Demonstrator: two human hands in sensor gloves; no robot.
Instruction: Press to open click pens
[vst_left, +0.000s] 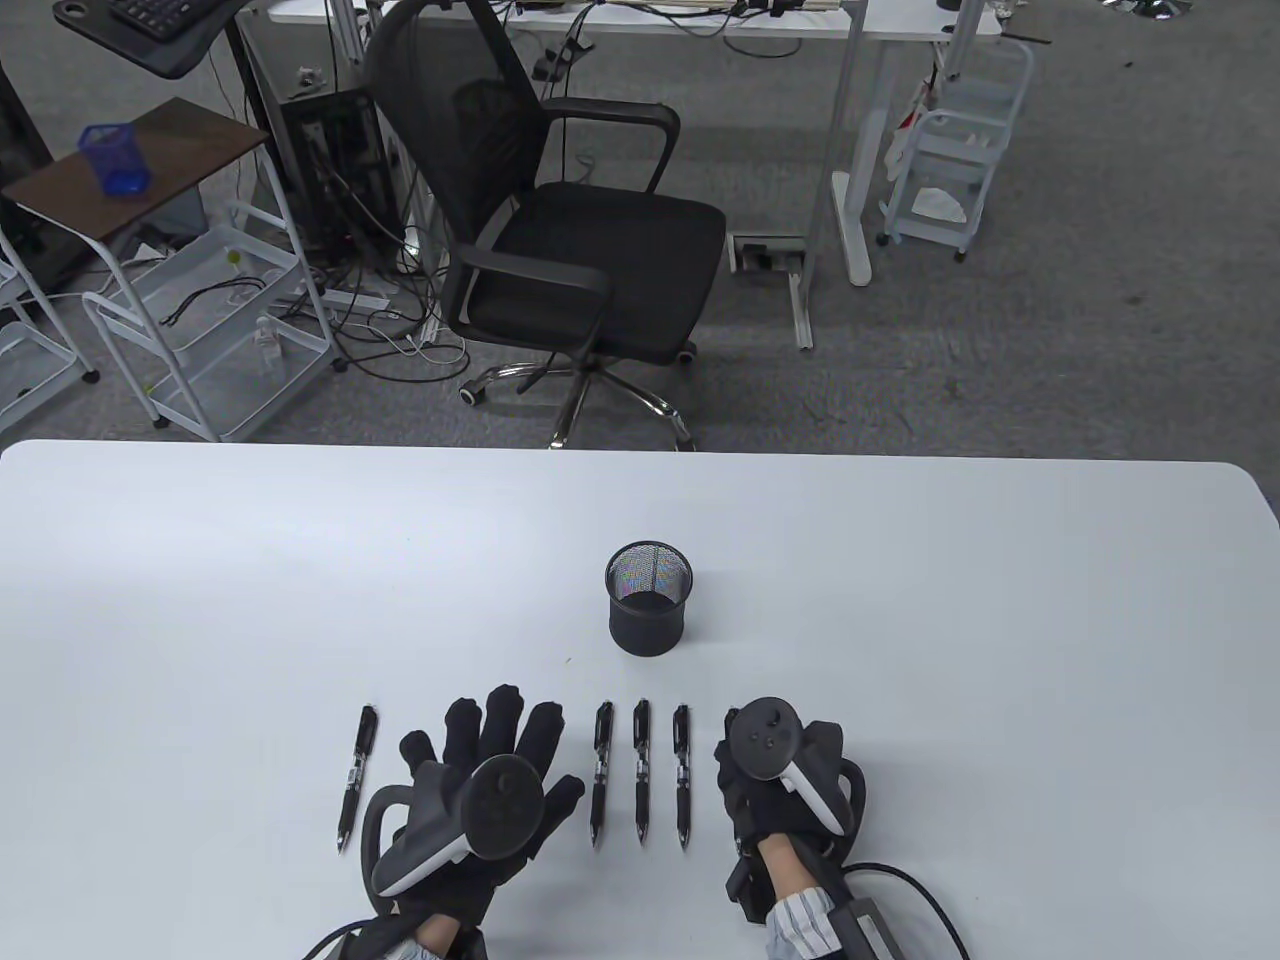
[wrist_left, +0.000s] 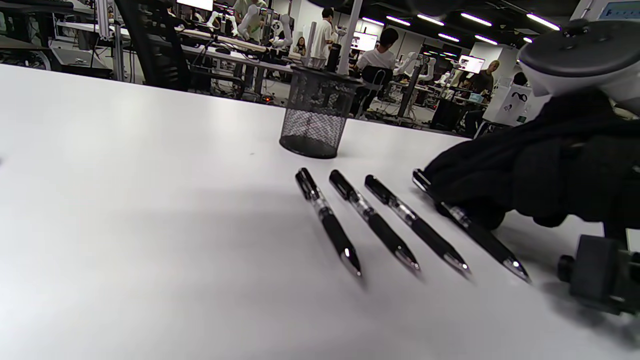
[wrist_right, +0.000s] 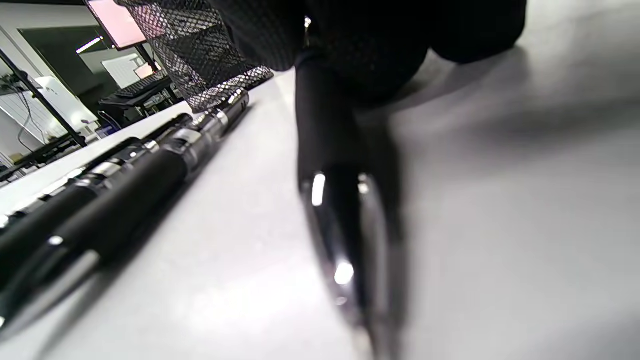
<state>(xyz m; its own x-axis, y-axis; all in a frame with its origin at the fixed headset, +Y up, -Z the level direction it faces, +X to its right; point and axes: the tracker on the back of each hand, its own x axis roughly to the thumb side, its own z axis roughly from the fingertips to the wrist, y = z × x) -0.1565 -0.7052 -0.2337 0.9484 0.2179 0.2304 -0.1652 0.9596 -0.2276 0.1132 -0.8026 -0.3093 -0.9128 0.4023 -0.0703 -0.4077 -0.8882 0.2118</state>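
five click pens lie on the worktop (vst_left: 300, 560), parallel, tips toward the person, presumably so each can be taken in turn. one pen (vst_left: 357, 777) lies alone at far left; three pens (vst_left: 641, 768) lie side by side between the hands; the fifth pen (wrist_left: 470, 227) is under the right hand (vst_left: 785, 775). right grip: fingers curled down over that pen's upper barrel, apparently closing to lift it; the right wrist view shows the pen tip on or just above the surface. left hand (vst_left: 490, 770): fingers spread, holding nothing, idle between the lone pen and the row. mesh pen cup (vst_left: 649, 598) stands beyond the row, likely the drop point after clicking. judgement: first pen being picked up, none yet pressed
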